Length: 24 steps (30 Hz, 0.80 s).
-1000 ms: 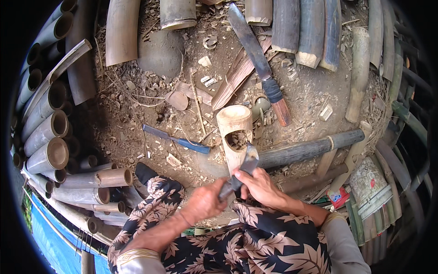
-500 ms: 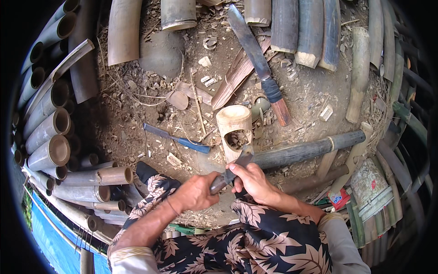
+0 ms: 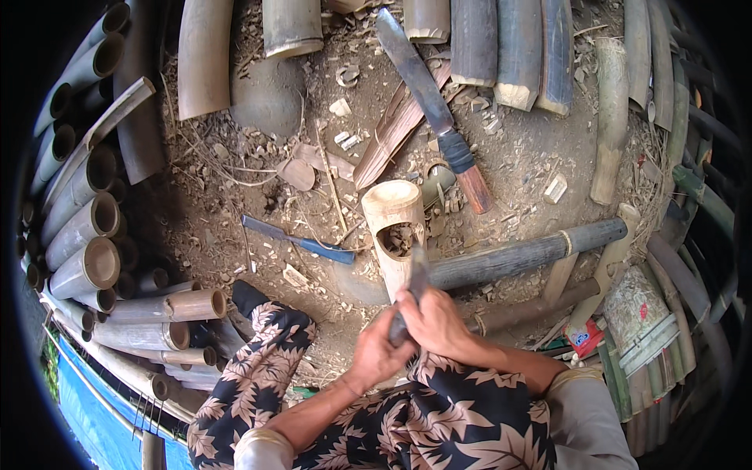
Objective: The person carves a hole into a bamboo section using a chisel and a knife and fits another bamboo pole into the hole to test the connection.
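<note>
A pale bamboo tube point(image 3: 392, 205) with its skin pared off points away from me, a large oval hole cut in its side. Wood bits show inside the hole. Over its near end I hold a short knife point(image 3: 418, 280), its blade pointing away and smeared by motion. My left hand point(image 3: 377, 354) is wrapped round the dark handle. Closed against the knife where blade meets handle is my right hand point(image 3: 440, 323); its fingers partly hide the tube's near end. A dark bamboo pole point(image 3: 509, 262) lies just right of the tube.
Beyond the tube lies a large machete point(image 3: 423, 86) with a wooden handle. A blue-handled chisel point(image 3: 301, 239) rests to the left among chips. Cut bamboo tubes point(image 3: 86, 266) are stacked at left, with more point(image 3: 517, 59) along the far side. A grey bucket point(image 3: 638, 313) stands at right.
The knife has swung from a slant to nearly straight ahead. My left hand has moved right and nearer to me, close against the right hand. The view has shifted slightly.
</note>
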Each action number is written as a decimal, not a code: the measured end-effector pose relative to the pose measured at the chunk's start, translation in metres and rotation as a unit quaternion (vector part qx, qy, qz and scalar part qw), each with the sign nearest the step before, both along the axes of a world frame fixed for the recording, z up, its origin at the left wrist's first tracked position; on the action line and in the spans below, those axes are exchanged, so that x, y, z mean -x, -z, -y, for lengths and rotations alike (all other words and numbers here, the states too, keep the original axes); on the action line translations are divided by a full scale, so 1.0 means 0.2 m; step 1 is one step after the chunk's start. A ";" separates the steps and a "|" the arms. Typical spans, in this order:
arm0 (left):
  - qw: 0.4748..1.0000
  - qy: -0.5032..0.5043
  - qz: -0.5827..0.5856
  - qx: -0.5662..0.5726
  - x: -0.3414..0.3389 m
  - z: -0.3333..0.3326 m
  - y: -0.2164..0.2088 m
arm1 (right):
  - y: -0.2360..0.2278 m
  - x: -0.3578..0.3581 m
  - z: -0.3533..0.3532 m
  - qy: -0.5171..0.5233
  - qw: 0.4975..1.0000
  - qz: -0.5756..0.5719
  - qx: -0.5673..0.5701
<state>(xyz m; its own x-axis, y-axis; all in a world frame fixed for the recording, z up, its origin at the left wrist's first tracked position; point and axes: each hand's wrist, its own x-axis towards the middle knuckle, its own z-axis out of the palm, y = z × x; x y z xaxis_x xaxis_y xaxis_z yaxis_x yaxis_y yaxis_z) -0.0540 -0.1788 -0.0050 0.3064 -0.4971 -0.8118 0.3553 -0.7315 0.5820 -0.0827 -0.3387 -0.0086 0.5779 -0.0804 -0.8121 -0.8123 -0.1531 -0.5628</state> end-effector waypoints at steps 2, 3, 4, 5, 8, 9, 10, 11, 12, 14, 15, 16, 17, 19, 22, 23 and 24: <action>0.996 0.051 0.049 -0.060 -0.14 -0.09 0.03 | 0.07 -0.18 0.02 0.022 0.957 -0.188 -0.219; 0.989 0.079 0.104 -0.068 -0.24 -0.10 0.05 | 0.10 -0.22 -0.01 0.080 0.956 -0.156 -0.234; 0.978 0.109 0.158 -0.076 -0.37 -0.09 0.06 | 0.13 -0.24 -0.06 0.138 0.950 -0.125 -0.250; 0.958 0.200 0.190 -0.084 -0.51 -0.06 0.02 | 0.14 -0.26 -0.10 0.193 0.939 -0.096 -0.267; 0.875 0.403 0.258 -0.078 -0.84 0.12 -0.08 | 0.09 -0.27 -0.13 0.492 0.778 -0.005 -0.391; 0.847 0.458 0.256 -0.083 -0.92 0.21 -0.11 | 0.13 -0.26 -0.14 0.521 0.733 0.018 -0.437; 0.815 0.513 0.255 -0.090 -0.98 0.32 -0.14 | 0.12 -0.27 -0.11 0.548 0.690 0.033 -0.471; 0.773 0.569 0.262 -0.096 -1.02 0.43 -0.17 | 0.12 -0.27 -0.07 0.574 0.648 0.043 -0.499; 0.749 0.600 0.266 -0.092 -1.04 0.53 -0.20 | 0.12 -0.27 -0.05 0.602 0.602 0.049 -0.523; 0.702 0.652 0.273 -0.087 -1.06 0.72 -0.23 | 0.12 -0.25 -0.04 0.641 0.542 0.041 -0.542; 0.685 0.675 0.258 -0.090 -1.06 0.81 -0.22 | 0.13 -0.26 -0.02 0.657 0.515 0.040 -0.549; 0.669 0.696 0.242 -0.096 -1.06 0.88 -0.21 | 0.14 -0.25 -0.01 0.666 0.488 0.040 -0.562; 0.664 0.700 0.249 -0.084 -1.04 0.93 -0.20 | 0.15 -0.24 0.00 0.675 0.461 0.039 -0.575; 0.655 0.705 0.258 -0.083 -1.01 0.97 -0.18 | 0.20 -0.21 0.01 0.673 0.410 0.054 -0.613; 0.631 0.720 0.270 -0.104 -0.98 1.00 -0.16 | 0.20 -0.21 0.02 0.665 0.423 0.096 -0.608; 0.631 0.716 0.279 -0.103 -0.97 0.98 -0.17 | 0.20 -0.22 0.00 0.688 0.441 0.077 -0.571; 0.639 0.703 0.291 -0.115 -0.96 0.91 -0.20 | 0.16 -0.23 -0.04 0.658 0.471 0.068 -0.584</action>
